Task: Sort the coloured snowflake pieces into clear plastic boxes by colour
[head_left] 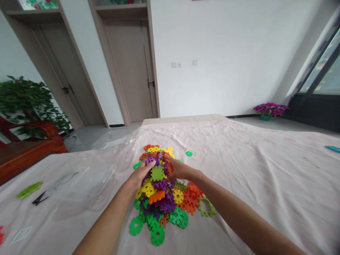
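A heap of interlocking plastic building pieces (pixel 161 186) lies on the pale bedsheet in front of me, purple, green, yellow and orange. My left hand (pixel 141 173) clasps purple pieces on the heap's left side, its thumb reaching over them. Opposite, my right hand (pixel 178 169) is curled against orange and purple pieces, its fingertips partly hidden. Between the two hands sits a lime green square piece (pixel 157 173). A yellow notched disc (pixel 178 196) rests lower on the right. Green notched discs (pixel 157 235) spread toward me.
Clear plastic packaging (pixel 92 177) lies at left, near a black strap-like item (pixel 40 199) and a lime piece (pixel 29 190). One green disc (pixel 188 153) lies apart beyond the heap. A red wooden armchair (pixel 39 138) stands at left. A blue item (pixel 332 148) is far right.
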A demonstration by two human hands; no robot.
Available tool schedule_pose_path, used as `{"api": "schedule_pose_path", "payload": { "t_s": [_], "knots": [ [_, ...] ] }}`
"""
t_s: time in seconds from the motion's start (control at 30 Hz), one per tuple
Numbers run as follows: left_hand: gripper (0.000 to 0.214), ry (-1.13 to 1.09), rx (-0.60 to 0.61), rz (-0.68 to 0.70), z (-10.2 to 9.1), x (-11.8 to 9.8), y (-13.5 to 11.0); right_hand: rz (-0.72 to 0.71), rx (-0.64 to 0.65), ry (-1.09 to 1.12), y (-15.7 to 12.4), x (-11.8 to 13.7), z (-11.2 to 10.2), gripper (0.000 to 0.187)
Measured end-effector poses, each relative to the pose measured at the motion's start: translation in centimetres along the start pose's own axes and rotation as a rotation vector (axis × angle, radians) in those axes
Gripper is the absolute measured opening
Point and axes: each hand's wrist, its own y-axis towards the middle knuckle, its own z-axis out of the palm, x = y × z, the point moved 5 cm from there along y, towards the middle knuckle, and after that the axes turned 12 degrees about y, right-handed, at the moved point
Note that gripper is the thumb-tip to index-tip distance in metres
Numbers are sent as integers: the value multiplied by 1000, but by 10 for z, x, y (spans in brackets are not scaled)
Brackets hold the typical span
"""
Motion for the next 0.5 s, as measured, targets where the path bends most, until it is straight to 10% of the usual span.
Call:
{"api": "schedule_pose_path", "payload": {
  "t_s": [0.37,0.5],
  "knots": [
    [56,-183,32,129,11,-49,-3,-23,6,665,13,20,15,60],
    [66,-42,61,179,4,-67,-18,-25,21,624,1,37,-2,73]
  ]
}}
